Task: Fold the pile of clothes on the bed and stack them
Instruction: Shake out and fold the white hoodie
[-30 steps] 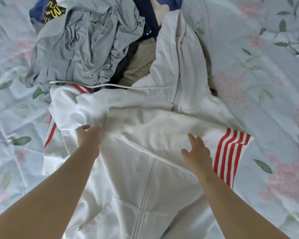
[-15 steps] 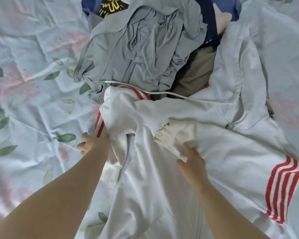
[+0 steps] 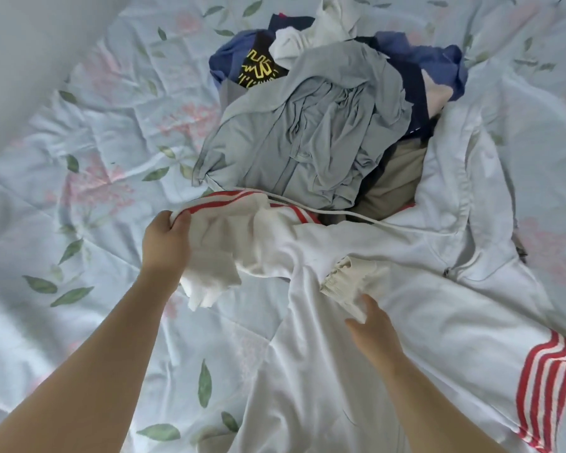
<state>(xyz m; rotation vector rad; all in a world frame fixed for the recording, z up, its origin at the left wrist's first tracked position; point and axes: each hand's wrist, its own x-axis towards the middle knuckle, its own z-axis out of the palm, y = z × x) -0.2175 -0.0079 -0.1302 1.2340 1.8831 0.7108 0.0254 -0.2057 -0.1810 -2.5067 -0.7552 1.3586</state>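
The white hoodie [image 3: 307, 387] looks mid sleeve-fold: the left hand [image 3: 165, 243] grips the bunched striped sleeve [image 3: 229, 233], the right hand [image 3: 374, 325] rests open beside the ribbed cuff [image 3: 340, 284], and that sleeve probably next needs laying across toward the right hand.

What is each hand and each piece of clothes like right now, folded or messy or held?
White zip hoodie with red stripes: unfolded, spread on the bed.
Left hand: grips the hoodie's bunched striped sleeve.
Right hand: open, on the hoodie by a ribbed cuff.
Pile of mixed clothes: heaped, unfolded.
Grey-blue soft garment: crumpled on top of it.
Floral bedsheet: wrinkled.
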